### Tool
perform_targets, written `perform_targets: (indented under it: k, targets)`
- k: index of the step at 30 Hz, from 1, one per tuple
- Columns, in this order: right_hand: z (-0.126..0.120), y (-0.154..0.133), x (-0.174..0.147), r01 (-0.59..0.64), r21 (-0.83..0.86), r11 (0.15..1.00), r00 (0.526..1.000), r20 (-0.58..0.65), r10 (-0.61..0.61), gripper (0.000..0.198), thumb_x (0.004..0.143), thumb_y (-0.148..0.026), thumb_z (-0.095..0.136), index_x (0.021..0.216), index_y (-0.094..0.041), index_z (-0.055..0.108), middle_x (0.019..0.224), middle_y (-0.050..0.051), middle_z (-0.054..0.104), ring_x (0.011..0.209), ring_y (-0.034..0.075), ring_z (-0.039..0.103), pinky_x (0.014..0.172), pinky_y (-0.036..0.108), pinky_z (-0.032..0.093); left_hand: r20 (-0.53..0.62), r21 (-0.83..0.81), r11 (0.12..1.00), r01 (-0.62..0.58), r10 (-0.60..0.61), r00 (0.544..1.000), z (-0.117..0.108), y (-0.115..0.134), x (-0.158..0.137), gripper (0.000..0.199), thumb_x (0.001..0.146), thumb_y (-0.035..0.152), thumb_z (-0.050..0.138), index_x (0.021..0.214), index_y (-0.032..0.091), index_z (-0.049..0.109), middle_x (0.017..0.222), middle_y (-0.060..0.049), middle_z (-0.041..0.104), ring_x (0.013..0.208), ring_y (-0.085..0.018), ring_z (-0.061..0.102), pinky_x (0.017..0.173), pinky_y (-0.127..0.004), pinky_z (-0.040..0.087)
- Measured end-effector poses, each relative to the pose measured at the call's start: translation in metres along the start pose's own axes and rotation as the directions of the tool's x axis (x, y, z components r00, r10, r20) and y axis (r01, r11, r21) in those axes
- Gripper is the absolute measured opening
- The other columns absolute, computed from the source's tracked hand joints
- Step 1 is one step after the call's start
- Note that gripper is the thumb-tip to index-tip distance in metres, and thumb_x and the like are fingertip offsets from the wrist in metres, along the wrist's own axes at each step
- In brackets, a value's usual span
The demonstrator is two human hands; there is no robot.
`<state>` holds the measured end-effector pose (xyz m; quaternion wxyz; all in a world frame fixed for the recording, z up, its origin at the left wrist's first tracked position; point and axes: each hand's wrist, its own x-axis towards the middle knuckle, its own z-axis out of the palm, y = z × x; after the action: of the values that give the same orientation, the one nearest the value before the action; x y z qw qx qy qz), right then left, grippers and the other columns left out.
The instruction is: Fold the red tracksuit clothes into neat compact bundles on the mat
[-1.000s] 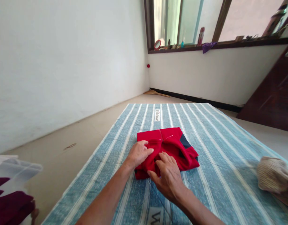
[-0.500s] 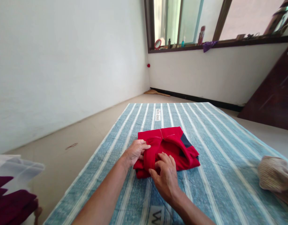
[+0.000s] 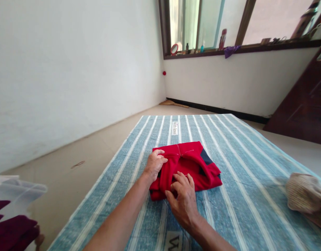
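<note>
A folded red garment (image 3: pixel 194 158) with dark navy patches lies on the striped cloth (image 3: pixel 244 209), its hood or collar opening turned toward me. A short zip line runs down from its far edge. My left hand (image 3: pixel 155 163) rests on the garment's left part, fingers apart over the fabric. At the near side of the opening is my right hand (image 3: pixel 183 197), with bent, spread fingers touching the red fabric and the thumb by the near edge. Parts of both hands' undersides are hidden.
A beige knitted item (image 3: pixel 304 193) lies at the cloth's right edge. Dark maroon fabric (image 3: pixel 15 232) and a translucent white item (image 3: pixel 19 190) are at lower left. A broom (image 3: pixel 173 103) lies by the far wall, and bottles stand on the window sill (image 3: pixel 202 52).
My left hand has shifted from the side of the red band up onto the garment's left part, its fingers flatter. My right hand stays nearly in place; the view has shifted slightly.
</note>
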<state>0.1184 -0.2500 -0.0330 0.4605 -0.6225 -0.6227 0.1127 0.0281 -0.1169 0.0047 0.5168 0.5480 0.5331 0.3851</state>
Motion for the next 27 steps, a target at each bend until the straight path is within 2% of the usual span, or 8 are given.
perform_targets:
  k: [3, 5, 9, 11, 17, 22, 24, 27]
  targets:
    - [0.002, 0.002, 0.0, 0.029, 0.005, 1.0, 0.999, -0.028, -0.029, 0.009, 0.074, -0.012, 0.064, 0.071, -0.019, 0.061, 0.111, 0.007, 0.066, 0.117, 0.023, 0.051, 0.108, 0.047, 0.02, -0.047, 0.096, 0.986, -0.134, 0.139, 0.989, 0.007, -0.005, 0.004, 0.037, 0.063, 0.006, 0.055, 0.097, 0.019, 0.052, 0.074, 0.002, 0.061, 0.067, -0.013, 0.06, 0.066, -0.025, 0.047]
    - [0.002, 0.003, 0.0, 0.05, 0.005, 0.999, 0.998, -0.042, -0.05, 0.009, 0.073, -0.011, 0.064, 0.07, -0.019, 0.06, 0.109, 0.006, 0.066, 0.115, 0.023, 0.052, 0.108, 0.047, 0.021, -0.075, 0.244, 0.933, -0.264, 0.29, 0.954, 0.008, -0.011, 0.005, 0.038, 0.065, 0.005, 0.054, 0.101, 0.019, 0.053, 0.093, -0.003, 0.064, 0.084, -0.016, 0.062, 0.08, -0.03, 0.048]
    - [0.004, 0.004, 0.0, 0.071, 0.001, 0.997, 0.996, -0.053, -0.071, 0.011, 0.072, -0.011, 0.064, 0.068, -0.019, 0.058, 0.107, 0.006, 0.066, 0.114, 0.024, 0.053, 0.107, 0.048, 0.021, 0.083, 0.575, 0.656, -0.489, 0.548, 0.833, 0.004, -0.019, 0.009, 0.038, 0.071, 0.008, 0.053, 0.108, 0.017, 0.053, 0.109, -0.01, 0.061, 0.085, -0.018, 0.063, 0.082, -0.036, 0.051]
    - [0.004, 0.004, -0.001, 0.069, 0.0, 0.998, 0.996, -0.054, -0.069, 0.011, 0.072, -0.012, 0.064, 0.068, -0.019, 0.057, 0.107, 0.006, 0.066, 0.114, 0.024, 0.053, 0.107, 0.048, 0.021, 0.155, 0.628, 0.579, -0.52, 0.562, 0.812, 0.0, -0.019, 0.012, 0.035, 0.071, 0.009, 0.054, 0.105, 0.016, 0.053, 0.105, -0.01, 0.062, 0.08, -0.017, 0.063, 0.079, -0.034, 0.052]
    - [0.004, 0.005, -0.001, 0.072, -0.01, 0.997, 0.996, -0.048, -0.073, 0.012, 0.071, -0.012, 0.066, 0.068, -0.02, 0.057, 0.108, 0.006, 0.066, 0.114, 0.024, 0.053, 0.108, 0.047, 0.02, 0.212, 0.656, 0.508, -0.558, 0.586, 0.782, -0.01, -0.002, 0.01, 0.016, 0.066, 0.009, 0.057, 0.079, 0.019, 0.054, 0.084, -0.003, 0.061, 0.082, -0.019, 0.061, 0.078, -0.034, 0.052]
    - [0.003, 0.003, 0.002, 0.061, -0.013, 0.998, 0.997, -0.038, -0.062, 0.012, 0.071, -0.014, 0.068, 0.067, -0.02, 0.058, 0.107, 0.005, 0.066, 0.111, 0.023, 0.053, 0.108, 0.046, 0.022, 0.309, 0.636, 0.395, -0.663, 0.657, 0.688, -0.01, 0.005, 0.008, 0.012, 0.076, 0.014, 0.052, 0.082, 0.018, 0.062, 0.107, -0.009, 0.063, 0.103, -0.021, 0.06, 0.095, -0.038, 0.047]
    - [0.004, 0.003, 0.001, 0.058, -0.01, 0.998, 0.997, -0.041, -0.058, 0.011, 0.071, -0.014, 0.068, 0.068, -0.019, 0.058, 0.107, 0.005, 0.066, 0.111, 0.023, 0.053, 0.108, 0.046, 0.022, 0.369, 0.634, 0.366, -0.681, 0.631, 0.682, -0.009, 0.001, 0.012, 0.016, 0.078, 0.015, 0.051, 0.085, 0.018, 0.065, 0.114, -0.009, 0.063, 0.108, -0.021, 0.059, 0.099, -0.039, 0.045]
    - [0.005, 0.003, 0.001, 0.066, -0.006, 0.998, 0.996, -0.059, -0.066, 0.011, 0.071, -0.013, 0.068, 0.068, -0.019, 0.059, 0.107, 0.006, 0.066, 0.111, 0.024, 0.054, 0.107, 0.047, 0.023, 0.401, 0.661, 0.349, -0.665, 0.584, 0.705, -0.008, -0.011, 0.019, 0.018, 0.078, 0.016, 0.053, 0.087, 0.017, 0.068, 0.109, -0.01, 0.066, 0.105, -0.022, 0.061, 0.097, -0.039, 0.047]
